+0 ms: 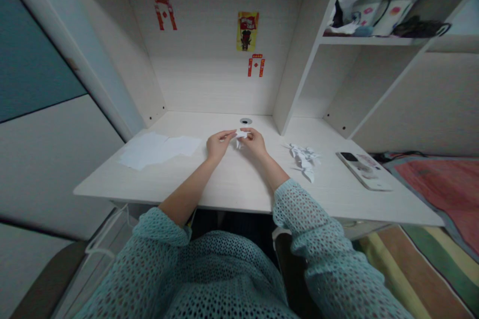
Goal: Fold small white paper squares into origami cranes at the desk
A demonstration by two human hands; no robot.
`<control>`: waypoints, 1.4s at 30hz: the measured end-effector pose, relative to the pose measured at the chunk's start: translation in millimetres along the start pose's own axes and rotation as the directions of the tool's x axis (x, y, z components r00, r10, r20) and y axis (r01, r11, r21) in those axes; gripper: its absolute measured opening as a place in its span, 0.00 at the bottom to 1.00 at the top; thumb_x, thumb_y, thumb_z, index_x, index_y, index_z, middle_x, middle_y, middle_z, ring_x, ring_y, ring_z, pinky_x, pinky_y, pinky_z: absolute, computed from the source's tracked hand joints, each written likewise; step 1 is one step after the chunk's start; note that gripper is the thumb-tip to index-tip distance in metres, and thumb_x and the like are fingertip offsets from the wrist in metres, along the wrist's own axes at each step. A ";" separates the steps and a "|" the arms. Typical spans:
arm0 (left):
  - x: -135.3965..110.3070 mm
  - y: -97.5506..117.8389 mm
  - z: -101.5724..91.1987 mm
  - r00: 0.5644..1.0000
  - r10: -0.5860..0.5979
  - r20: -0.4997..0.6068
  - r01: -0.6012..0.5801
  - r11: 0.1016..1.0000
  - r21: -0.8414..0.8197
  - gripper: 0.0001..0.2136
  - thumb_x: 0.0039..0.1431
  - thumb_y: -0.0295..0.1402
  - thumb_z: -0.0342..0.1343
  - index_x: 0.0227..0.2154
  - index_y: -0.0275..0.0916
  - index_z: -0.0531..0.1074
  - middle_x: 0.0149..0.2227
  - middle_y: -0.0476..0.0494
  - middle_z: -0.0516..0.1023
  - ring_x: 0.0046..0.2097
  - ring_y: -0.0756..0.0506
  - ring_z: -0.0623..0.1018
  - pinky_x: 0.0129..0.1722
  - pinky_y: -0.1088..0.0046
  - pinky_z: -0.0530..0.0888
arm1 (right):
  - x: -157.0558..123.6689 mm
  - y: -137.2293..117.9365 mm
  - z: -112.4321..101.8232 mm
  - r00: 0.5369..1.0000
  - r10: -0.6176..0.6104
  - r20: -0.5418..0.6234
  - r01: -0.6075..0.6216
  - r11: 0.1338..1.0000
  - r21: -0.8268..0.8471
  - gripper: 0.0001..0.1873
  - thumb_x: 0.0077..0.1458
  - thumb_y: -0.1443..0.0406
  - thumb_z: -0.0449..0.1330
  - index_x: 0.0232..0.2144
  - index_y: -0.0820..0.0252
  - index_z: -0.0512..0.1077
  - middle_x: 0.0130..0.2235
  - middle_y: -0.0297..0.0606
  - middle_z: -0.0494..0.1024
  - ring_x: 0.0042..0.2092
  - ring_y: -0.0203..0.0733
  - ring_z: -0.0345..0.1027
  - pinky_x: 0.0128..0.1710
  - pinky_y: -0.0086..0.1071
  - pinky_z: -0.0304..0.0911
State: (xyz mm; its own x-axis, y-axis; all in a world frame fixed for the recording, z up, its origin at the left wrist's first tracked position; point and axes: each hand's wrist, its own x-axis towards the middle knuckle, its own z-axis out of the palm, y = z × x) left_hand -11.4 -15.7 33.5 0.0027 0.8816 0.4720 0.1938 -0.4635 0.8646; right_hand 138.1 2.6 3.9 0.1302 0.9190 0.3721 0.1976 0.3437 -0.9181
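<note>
My left hand (218,143) and my right hand (256,141) meet over the middle of a pale wooden desk (239,184). Between their fingertips they pinch a small folded piece of white paper (240,135), held just above the desk top. Both forearms reach out from teal knitted sleeves. Most of the paper's shape is hidden by my fingers.
Flat white paper sheets (159,149) lie to the left. Several folded white paper figures (305,158) sit to the right, with a phone (363,170) beyond them. A cable hole (246,121) lies behind my hands. A shelf (377,37) at upper right carries cups and clutter.
</note>
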 end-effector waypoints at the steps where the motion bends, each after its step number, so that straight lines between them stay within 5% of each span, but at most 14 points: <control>1: 2.2 -2.2 0.2 1.000 -0.019 -0.013 0.019 0.999 -0.045 0.09 0.49 0.38 0.58 0.33 0.42 0.78 0.39 0.45 0.79 0.43 0.45 0.75 0.46 0.70 0.69 | 0.5 0.5 -0.6 1.000 -0.004 -0.031 0.002 0.999 -0.053 0.21 0.40 0.60 0.61 0.40 0.60 0.70 0.27 0.32 0.74 0.24 0.31 0.63 0.27 0.26 0.61; 8: 9.2 -10.9 2.4 0.990 -0.128 0.066 0.140 0.961 -0.237 0.20 0.42 0.35 0.63 0.41 0.36 0.73 0.37 0.40 0.78 0.40 0.47 0.76 0.45 0.68 0.70 | 0.0 -4.6 -6.5 0.968 -0.131 -0.215 0.074 0.964 -0.256 0.18 0.44 0.63 0.57 0.41 0.56 0.69 0.35 0.35 0.76 0.29 0.36 0.67 0.33 0.30 0.63; 12: 3.8 -6.0 5.3 0.988 -0.084 0.131 0.115 0.962 -0.248 0.23 0.40 0.33 0.64 0.43 0.37 0.71 0.35 0.42 0.78 0.39 0.48 0.77 0.44 0.69 0.70 | -2.9 -6.9 -4.4 0.975 -0.133 -0.176 0.080 0.957 -0.279 0.18 0.45 0.63 0.57 0.42 0.55 0.68 0.36 0.36 0.76 0.31 0.38 0.69 0.35 0.32 0.63; 23: 2.2 -2.5 4.9 0.997 -0.041 0.065 0.052 0.981 -0.188 0.18 0.44 0.35 0.62 0.41 0.37 0.72 0.32 0.45 0.77 0.36 0.49 0.76 0.39 0.74 0.70 | -10.1 -10.2 2.9 0.990 -0.088 -0.107 0.045 0.934 -0.353 0.19 0.45 0.60 0.58 0.42 0.54 0.68 0.31 0.33 0.75 0.30 0.39 0.69 0.34 0.32 0.63; 33: -2.3 0.9 2.2 0.987 0.108 0.123 -0.126 0.981 0.150 0.12 0.52 0.31 0.56 0.41 0.44 0.74 0.41 0.46 0.76 0.40 0.50 0.75 0.40 0.74 0.70 | -18.7 -26.7 -1.8 0.992 -0.094 -0.082 0.028 0.807 -0.590 0.18 0.50 0.63 0.54 0.46 0.52 0.66 0.33 0.34 0.76 0.35 0.41 0.70 0.36 0.33 0.61; 42: 3.8 -14.7 1.6 0.996 0.037 0.086 -0.045 0.994 0.097 0.13 0.50 0.34 0.58 0.40 0.41 0.76 0.42 0.43 0.78 0.41 0.47 0.75 0.39 0.73 0.70 | -17.3 -27.4 -3.3 0.993 -0.089 -0.077 0.022 0.784 -0.620 0.19 0.50 0.63 0.55 0.46 0.52 0.66 0.34 0.35 0.77 0.35 0.42 0.70 0.37 0.34 0.61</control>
State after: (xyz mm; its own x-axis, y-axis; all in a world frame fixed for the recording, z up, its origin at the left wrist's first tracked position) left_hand -12.7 -5.4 22.3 0.0942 0.8684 0.4868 0.2875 -0.4919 0.8218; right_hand 133.6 -23.4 23.1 0.1869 0.8673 0.4614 0.7603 0.1697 -0.6270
